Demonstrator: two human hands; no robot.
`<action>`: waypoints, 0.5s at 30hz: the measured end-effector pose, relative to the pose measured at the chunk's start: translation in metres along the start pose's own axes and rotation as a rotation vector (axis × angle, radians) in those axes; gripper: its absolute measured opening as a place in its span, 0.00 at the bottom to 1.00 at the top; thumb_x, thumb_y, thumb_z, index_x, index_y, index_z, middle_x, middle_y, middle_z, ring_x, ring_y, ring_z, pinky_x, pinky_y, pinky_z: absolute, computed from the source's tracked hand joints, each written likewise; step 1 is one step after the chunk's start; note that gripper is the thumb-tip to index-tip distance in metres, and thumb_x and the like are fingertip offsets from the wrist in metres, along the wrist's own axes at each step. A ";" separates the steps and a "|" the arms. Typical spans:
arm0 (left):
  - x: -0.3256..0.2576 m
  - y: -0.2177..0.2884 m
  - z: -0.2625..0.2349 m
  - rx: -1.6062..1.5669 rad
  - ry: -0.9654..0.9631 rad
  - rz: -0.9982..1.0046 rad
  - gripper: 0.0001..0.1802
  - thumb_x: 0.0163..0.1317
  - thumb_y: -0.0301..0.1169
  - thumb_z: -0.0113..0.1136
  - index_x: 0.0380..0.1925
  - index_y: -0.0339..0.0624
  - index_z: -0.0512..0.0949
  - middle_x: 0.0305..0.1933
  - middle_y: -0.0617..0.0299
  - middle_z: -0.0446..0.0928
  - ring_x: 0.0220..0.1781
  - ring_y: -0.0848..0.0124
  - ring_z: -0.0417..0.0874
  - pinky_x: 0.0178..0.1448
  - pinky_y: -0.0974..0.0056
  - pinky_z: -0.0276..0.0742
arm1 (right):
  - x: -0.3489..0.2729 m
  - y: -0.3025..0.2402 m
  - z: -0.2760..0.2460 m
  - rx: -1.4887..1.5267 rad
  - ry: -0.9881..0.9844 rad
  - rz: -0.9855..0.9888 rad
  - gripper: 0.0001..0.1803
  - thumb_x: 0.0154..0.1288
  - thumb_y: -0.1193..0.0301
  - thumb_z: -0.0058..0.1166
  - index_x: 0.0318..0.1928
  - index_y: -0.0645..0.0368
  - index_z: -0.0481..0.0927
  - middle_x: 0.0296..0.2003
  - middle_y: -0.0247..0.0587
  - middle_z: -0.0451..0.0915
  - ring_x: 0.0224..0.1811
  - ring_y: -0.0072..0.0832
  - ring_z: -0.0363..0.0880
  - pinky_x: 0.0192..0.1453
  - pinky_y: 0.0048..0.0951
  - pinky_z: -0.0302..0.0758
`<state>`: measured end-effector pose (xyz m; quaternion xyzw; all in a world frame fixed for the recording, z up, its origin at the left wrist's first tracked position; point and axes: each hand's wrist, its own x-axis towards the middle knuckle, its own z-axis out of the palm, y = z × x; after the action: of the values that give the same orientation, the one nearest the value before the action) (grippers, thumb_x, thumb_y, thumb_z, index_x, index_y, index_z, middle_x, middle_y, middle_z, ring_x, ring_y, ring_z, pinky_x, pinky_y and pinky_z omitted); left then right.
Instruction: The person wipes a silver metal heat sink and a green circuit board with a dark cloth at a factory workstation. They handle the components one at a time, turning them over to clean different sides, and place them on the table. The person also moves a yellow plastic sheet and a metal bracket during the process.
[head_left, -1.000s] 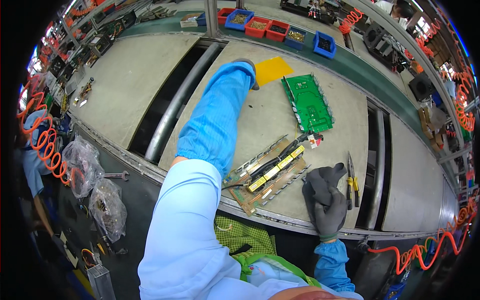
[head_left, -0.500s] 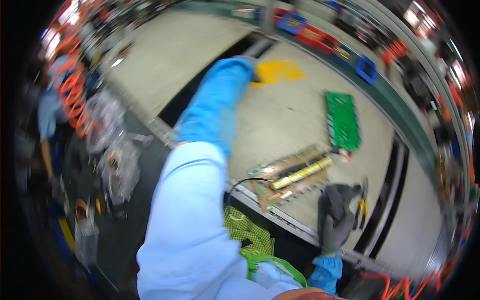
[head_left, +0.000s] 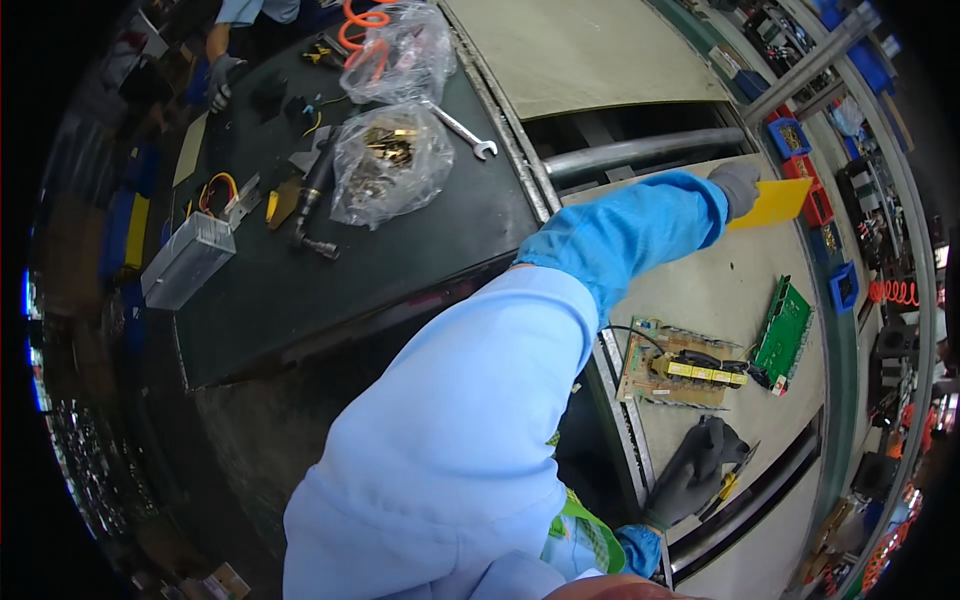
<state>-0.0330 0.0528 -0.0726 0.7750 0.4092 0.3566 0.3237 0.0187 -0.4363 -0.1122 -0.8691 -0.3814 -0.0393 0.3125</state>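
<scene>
My left hand (head_left: pixel 738 188), in a grey glove and blue sleeve cover, reaches far across the bench and is closed on the edge of a yellow sheet (head_left: pixel 775 203). My right hand (head_left: pixel 695 468), also gloved in grey, rests near the bench's front edge with its fingers loosely bent and slightly apart. Right beside it lie yellow-handled pliers (head_left: pixel 730 485); whether the glove touches them I cannot tell. Between the two hands is a brown circuit board (head_left: pixel 640 372) carrying yellow blocks and black leads. A green circuit board (head_left: pixel 783 335) lies beyond it, close to the black leads.
Left of my arm, a dark green table (head_left: pixel 440 225) holds a clear bag of brass parts (head_left: pixel 385 160), a wrench (head_left: pixel 462 130), a power driver (head_left: pixel 318 190) and a metal box (head_left: pixel 190 262). Small parts bins (head_left: pixel 790 138) line the far side. Another person's gloved hand (head_left: pixel 224 82) is at upper left.
My view has swung left, so the bench now appears further right. The yellow sheet, flat before, is now tilted up in my left hand. My right hand stays by the pliers.
</scene>
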 end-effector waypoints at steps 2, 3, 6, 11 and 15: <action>-0.028 0.017 -0.030 -0.102 0.145 0.078 0.19 0.58 0.38 0.59 0.47 0.40 0.75 0.42 0.45 0.79 0.48 0.50 0.80 0.53 0.53 0.74 | 0.000 0.004 0.002 -0.002 -0.009 -0.032 0.27 0.58 0.71 0.52 0.57 0.72 0.68 0.54 0.56 0.71 0.58 0.47 0.69 0.65 0.41 0.62; -0.042 0.023 -0.046 -0.156 0.214 0.115 0.19 0.59 0.37 0.58 0.48 0.40 0.74 0.41 0.44 0.79 0.47 0.50 0.80 0.53 0.53 0.74 | 0.001 0.002 0.002 -0.009 -0.015 -0.046 0.27 0.58 0.71 0.52 0.57 0.72 0.68 0.54 0.56 0.72 0.58 0.47 0.69 0.65 0.41 0.62; -0.099 0.021 -0.094 -0.355 0.531 0.349 0.15 0.62 0.32 0.56 0.46 0.40 0.71 0.39 0.46 0.78 0.35 0.56 0.82 0.40 0.56 0.78 | 0.003 -0.004 -0.001 0.027 -0.024 -0.059 0.26 0.58 0.70 0.52 0.56 0.72 0.69 0.52 0.57 0.73 0.57 0.47 0.70 0.64 0.40 0.63; -0.241 -0.008 -0.203 -0.729 0.403 0.099 0.13 0.68 0.28 0.51 0.50 0.39 0.69 0.37 0.57 0.76 0.32 0.74 0.80 0.31 0.69 0.81 | 0.002 -0.014 -0.006 -0.039 -0.029 -0.085 0.26 0.60 0.68 0.54 0.56 0.71 0.70 0.53 0.56 0.74 0.57 0.48 0.70 0.64 0.39 0.63; -0.370 -0.049 -0.294 -0.098 0.628 0.051 0.14 0.71 0.33 0.47 0.53 0.40 0.70 0.43 0.60 0.77 0.41 0.73 0.81 0.36 0.68 0.82 | -0.005 0.004 -0.002 -0.147 0.030 -0.057 0.29 0.61 0.66 0.56 0.60 0.70 0.68 0.55 0.57 0.73 0.59 0.49 0.69 0.66 0.40 0.62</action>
<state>-0.4450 -0.1828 -0.0603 0.6205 0.4520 0.6057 0.2093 0.0187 -0.4430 -0.1141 -0.8779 -0.3972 -0.0894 0.2521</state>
